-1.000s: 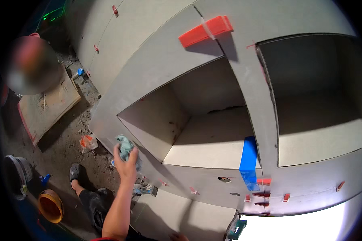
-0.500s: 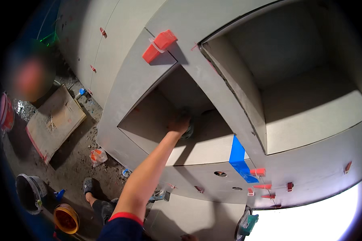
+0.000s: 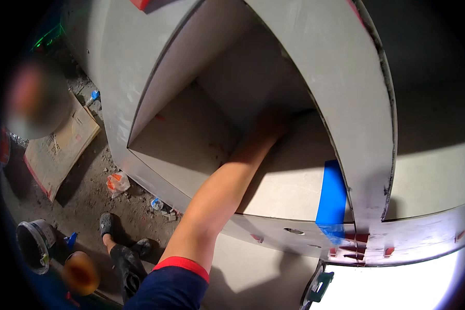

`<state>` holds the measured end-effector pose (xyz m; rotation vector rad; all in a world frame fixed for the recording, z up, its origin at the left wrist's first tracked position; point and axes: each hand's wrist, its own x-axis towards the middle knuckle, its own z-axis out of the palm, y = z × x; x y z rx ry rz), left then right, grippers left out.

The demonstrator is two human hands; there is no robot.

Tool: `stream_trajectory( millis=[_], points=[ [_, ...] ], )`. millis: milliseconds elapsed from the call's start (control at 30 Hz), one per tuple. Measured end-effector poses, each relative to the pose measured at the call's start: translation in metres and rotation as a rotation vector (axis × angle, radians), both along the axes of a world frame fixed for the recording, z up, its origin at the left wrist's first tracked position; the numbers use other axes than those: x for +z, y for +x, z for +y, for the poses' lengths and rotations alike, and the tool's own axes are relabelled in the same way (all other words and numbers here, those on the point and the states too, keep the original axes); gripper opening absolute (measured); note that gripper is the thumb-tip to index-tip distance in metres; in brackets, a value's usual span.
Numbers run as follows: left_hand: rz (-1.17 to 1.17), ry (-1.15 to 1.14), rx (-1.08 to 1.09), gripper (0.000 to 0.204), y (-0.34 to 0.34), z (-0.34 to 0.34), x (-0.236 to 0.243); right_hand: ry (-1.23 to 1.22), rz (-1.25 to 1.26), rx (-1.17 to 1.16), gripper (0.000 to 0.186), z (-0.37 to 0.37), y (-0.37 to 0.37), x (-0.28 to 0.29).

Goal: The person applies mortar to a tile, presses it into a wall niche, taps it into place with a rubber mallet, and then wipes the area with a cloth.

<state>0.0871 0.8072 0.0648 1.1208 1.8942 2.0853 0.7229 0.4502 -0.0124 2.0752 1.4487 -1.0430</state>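
My left arm, in a navy sleeve with a red cuff, reaches into a box-shaped niche with grey panel walls (image 3: pixel 212 121). Deep inside, my left hand (image 3: pixel 273 124) is low by the back wall, dim and blurred in shadow. The fingers look closed, but what they hold is hidden. Just beyond the hand lies a dark streak (image 3: pixel 303 112) along the foot of the back wall; I cannot tell if it is a gap or an object. Blue tape (image 3: pixel 332 194) covers the niche's front right edge. My right hand is out of view.
A second recess (image 3: pixel 434 175) opens on the right behind a grey upright panel (image 3: pixel 341 88). On the dirty floor at left are a cardboard sheet (image 3: pixel 62 147), a plastic bag (image 3: pixel 118 183), a bucket (image 3: pixel 33 245) and an orange pail (image 3: pixel 81 273). Red tile clips (image 3: pixel 388 252) stick out below.
The view has come closer to the niche. My left hand has reached deeper, toward the back right. A greenish thing seen under it before no longer shows.
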Motion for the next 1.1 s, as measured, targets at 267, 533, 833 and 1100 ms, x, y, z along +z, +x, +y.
stream_trajectory(
  millis=[267,533,833,1100],
  points=[
    [0.029,0.277,0.032,0.033,-0.012,-0.022,0.120,-0.016,-0.001,0.026,0.035,0.006,-0.021,0.017],
    [-0.040,0.154,-0.166,0.025,-0.067,-0.073,0.014,0.199,0.158,-0.087,0.030,0.017,-0.002,0.009],
    [-0.408,0.501,-0.383,0.030,-0.045,-0.057,0.092,-0.009,-0.002,0.048,0.031,0.003,-0.003,0.006],
    [-0.435,0.820,-0.561,0.036,-0.009,-0.009,0.027,-0.024,-0.015,0.034,0.034,-0.009,0.010,0.000]
  ],
)
